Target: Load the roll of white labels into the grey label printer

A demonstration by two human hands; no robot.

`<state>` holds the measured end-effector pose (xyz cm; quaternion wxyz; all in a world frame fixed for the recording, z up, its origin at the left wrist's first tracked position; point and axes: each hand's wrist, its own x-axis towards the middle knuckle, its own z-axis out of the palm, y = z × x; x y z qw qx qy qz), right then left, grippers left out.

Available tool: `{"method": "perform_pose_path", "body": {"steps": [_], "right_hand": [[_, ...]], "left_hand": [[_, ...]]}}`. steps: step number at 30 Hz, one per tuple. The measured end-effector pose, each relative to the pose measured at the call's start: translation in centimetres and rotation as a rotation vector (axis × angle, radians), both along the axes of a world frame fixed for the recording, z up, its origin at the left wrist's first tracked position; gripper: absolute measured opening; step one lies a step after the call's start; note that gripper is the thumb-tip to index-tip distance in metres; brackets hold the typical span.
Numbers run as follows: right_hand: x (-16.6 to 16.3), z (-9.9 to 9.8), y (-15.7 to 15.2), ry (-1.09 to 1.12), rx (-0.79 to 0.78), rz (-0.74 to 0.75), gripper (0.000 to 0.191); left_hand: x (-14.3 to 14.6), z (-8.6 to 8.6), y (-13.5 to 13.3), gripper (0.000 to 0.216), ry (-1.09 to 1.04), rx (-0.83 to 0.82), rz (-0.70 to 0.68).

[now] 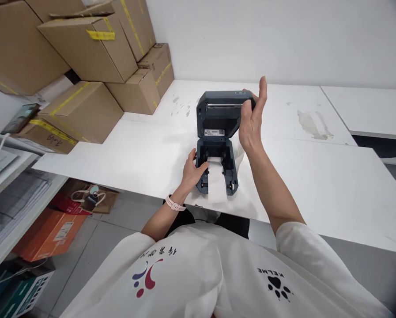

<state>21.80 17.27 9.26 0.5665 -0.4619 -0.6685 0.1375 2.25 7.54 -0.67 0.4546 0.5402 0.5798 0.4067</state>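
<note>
A dark grey label printer sits near the front edge of a white table, its lid raised upright. A strip of white label paper runs out of the open bay toward me. My left hand, a watch on its wrist, rests against the left side of the printer base with its thumb at the paper. My right hand holds the right edge of the raised lid, fingers curled behind it and thumb in front.
Stacked cardboard boxes with yellow tape fill the table's back left. A phone rests on a shelf at the left. Orange boxes and a bag lie on the floor below. A second white table adjoins at the right.
</note>
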Motion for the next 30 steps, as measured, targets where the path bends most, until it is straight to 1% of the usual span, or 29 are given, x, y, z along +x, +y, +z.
{"method": "perform_pose_path", "body": {"steps": [3, 7, 9, 10, 12, 14, 16, 18, 20, 22, 24, 26, 28, 30], "right_hand": [[0.0, 0.6, 1.9, -0.014, -0.054, -0.043, 0.087], [0.5, 0.3, 4.8, -0.067, -0.092, -0.022, 0.087], [0.8, 0.2, 5.6, -0.082, -0.111, -0.017, 0.088], [0.9, 0.2, 5.6, -0.088, -0.113, -0.019, 0.088], [1.2, 0.2, 4.5, -0.092, -0.083, -0.031, 0.086], [1.3, 0.1, 2.4, -0.087, -0.024, -0.047, 0.079], [1.2, -0.4, -0.2, -0.12, 0.015, -0.059, 0.066], [0.8, -1.1, -2.6, -0.282, -0.02, -0.019, 0.053], [0.0, -1.6, -4.2, -0.577, -0.149, 0.088, 0.044], [-1.0, -2.0, -4.8, -0.937, -0.312, 0.201, 0.041], [-2.1, -2.4, -4.6, -1.211, -0.423, 0.277, 0.039], [-3.1, -2.9, -4.0, -1.342, -0.472, 0.347, 0.032], [-3.9, -3.3, -3.2, -1.368, -0.498, 0.418, 0.028], [-4.4, -3.5, -2.6, -1.375, -0.519, 0.473, 0.031]], "left_hand": [[0.2, 0.3, 0.3, 0.085, 0.038, -0.007, -0.008], [0.3, 0.6, 0.5, 0.078, 0.032, 0.007, -0.003], [0.3, 0.6, 0.5, 0.074, 0.03, 0.019, -0.002], [0.3, 0.6, 0.4, 0.073, 0.031, 0.021, -0.001], [0.3, 0.6, 0.4, 0.072, 0.038, 0.027, 0.003], [0.3, 0.6, 0.4, 0.071, 0.049, 0.038, 0.009], [0.3, 0.4, 0.4, 0.069, 0.056, 0.045, 0.017], [0.4, 0.2, 0.5, 0.068, 0.056, 0.044, 0.029], [0.4, 0.0, 0.6, 0.068, 0.056, 0.045, 0.038], [0.4, -0.2, 0.8, 0.069, 0.066, 0.046, 0.046], [0.4, -0.1, 0.9, 0.071, 0.099, 0.034, 0.055], [0.3, 0.0, 1.0, 0.073, 0.144, 0.025, 0.062], [0.2, 0.1, 1.1, 0.077, 0.174, 0.037, 0.061], [0.1, 0.1, 1.0, 0.081, 0.185, 0.061, 0.059]]}}
